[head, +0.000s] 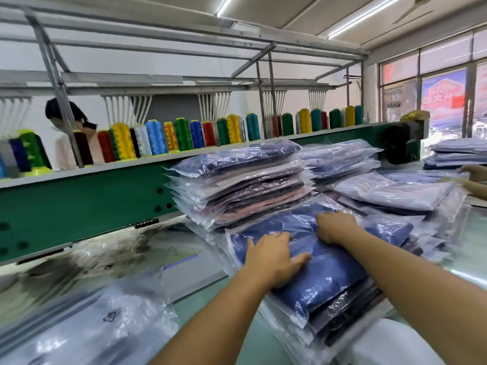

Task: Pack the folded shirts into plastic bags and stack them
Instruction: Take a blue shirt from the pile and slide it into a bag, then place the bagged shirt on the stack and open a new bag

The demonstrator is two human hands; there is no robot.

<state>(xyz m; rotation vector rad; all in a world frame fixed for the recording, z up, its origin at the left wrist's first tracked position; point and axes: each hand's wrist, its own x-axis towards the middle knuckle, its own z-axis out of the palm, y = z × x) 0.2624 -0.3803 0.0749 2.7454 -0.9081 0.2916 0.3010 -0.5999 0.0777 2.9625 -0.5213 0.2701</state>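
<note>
A blue folded shirt in a clear plastic bag (324,264) lies on top of a low stack of bagged dark shirts (347,314) in front of me. My left hand (274,259) rests flat on its near left part, fingers spread. My right hand (336,226) presses down on its far part, fingers straight. Behind it rises a taller stack of bagged pink and navy shirts (237,185). More bagged pale shirts (390,193) lie to the right.
Empty plastic bags (87,320) lie at the lower left on the table. A green machine beam (79,204) with thread cones (155,138) runs behind. Another person's hand (474,172) touches shirts at the far right, near unbagged folded shirts (458,151).
</note>
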